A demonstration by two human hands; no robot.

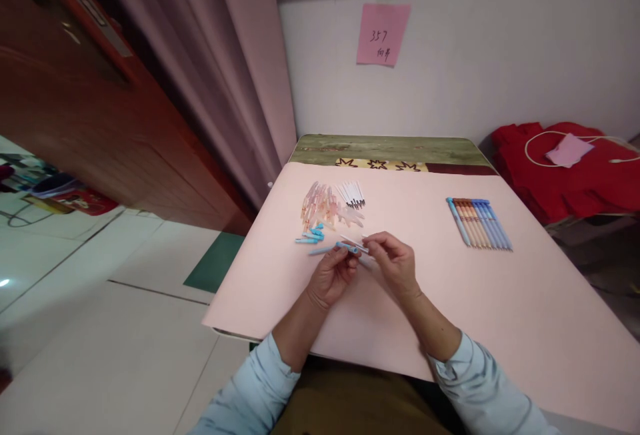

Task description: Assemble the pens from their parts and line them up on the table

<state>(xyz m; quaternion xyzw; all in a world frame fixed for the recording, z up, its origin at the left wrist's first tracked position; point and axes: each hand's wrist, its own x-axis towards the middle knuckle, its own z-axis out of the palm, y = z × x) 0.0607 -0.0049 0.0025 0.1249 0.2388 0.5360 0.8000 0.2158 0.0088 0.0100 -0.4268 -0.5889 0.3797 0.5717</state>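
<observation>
My left hand [336,271] is closed around a light blue pen barrel [323,250], with a brighter blue end piece showing near the fingertips. My right hand [395,263] pinches a thin white pen refill [355,243] just beside it, its tip pointing left over the barrel. Left of my hands lie several small blue pen parts [311,237]. Behind them is a pile of pale, patterned pen barrels [320,205], and beside that a bundle of white refills [353,193] with dark ends. My fingers partly hide where the barrel and refill come close.
Whole pens [479,223] in blue and brown lie in a neat row at the right on the pink-covered table [425,328]. Red cloth [565,175] with a white cable sits past the right edge. A wooden door [150,128] and curtain [240,55] stand at the left.
</observation>
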